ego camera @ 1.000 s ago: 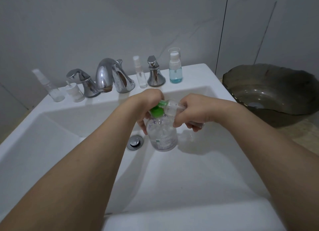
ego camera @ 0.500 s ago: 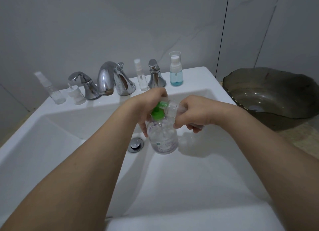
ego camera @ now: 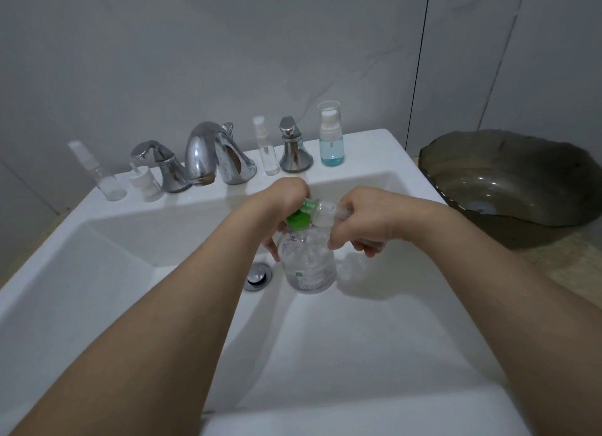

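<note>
1. The clear pump bottle (ego camera: 309,267) is held upright above the basin of the white sink (ego camera: 365,148), just right of the drain (ego camera: 259,276). Whether its base rests on the basin floor cannot be told.
2. The left hand (ego camera: 286,201) is curled over the green pump head (ego camera: 298,220), with the thumb run down the bottle's side — a grip clamped on pump and neck together.
3. The right hand (ego camera: 368,222) is closed round a small clear bottle (ego camera: 324,212), which is laid nearly on its side with its open end brought against the green nozzle.
4. The step in hand is judged to be a transfer of liquid from the pump into the small bottle.
5. The pump should be pressed slowly and straight down, so that the nozzle is not dragged off the small mouth.
6. The small bottle is best tipped with its mouth slightly raised — otherwise what is pumped in may run back out.
7. Both bottles should be held over the basin, so that any spill is caught there.
8. The fill level is hidden by the right fingers, so it should be checked between strokes.
</note>
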A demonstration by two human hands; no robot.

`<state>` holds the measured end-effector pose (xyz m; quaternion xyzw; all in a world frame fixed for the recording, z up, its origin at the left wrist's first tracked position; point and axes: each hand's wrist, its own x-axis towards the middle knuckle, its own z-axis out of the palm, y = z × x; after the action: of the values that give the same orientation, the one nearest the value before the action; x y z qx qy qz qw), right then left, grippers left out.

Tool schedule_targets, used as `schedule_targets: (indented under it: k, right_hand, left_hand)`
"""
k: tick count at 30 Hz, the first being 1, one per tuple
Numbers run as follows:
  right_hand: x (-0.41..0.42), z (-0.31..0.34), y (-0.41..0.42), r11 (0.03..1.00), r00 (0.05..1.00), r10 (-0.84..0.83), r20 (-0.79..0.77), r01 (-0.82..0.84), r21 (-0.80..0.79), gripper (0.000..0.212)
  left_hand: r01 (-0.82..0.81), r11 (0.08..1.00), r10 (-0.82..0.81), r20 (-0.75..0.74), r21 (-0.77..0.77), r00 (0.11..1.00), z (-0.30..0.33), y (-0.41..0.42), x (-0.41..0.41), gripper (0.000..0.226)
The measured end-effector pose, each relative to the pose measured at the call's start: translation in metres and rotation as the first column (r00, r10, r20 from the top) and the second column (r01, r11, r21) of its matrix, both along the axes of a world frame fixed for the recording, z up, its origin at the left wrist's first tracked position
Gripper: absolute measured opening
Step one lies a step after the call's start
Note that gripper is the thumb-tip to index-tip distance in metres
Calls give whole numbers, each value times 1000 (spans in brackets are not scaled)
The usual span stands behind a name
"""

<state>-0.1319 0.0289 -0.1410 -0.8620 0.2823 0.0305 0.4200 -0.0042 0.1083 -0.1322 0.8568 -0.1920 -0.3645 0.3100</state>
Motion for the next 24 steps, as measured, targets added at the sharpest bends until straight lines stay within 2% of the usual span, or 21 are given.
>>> schedule_targets:
  k: [8,16,19,24]
  right_hand:
    - [-1,1,1,1000,1000,-7,-4,7,11,19]
    - [-1,2,-1,1000,999,-14,44,13,23,18]
    - [-1,3,0,1000,999,-12,45,11,21,17]
    - [-1,1,-1,1000,1000,-9,28,8,22,17]
  left_hand:
    - [18,1000,-18,-14,17,1000,0,-1,2,32]
    - [136,991,-135,-287,-14,949,10,3,15,50]
    - [135,991,-132,-255,-3,958,10,3,13,49]
    - [64,998,-64,-100,4,993,7,1,4,33]
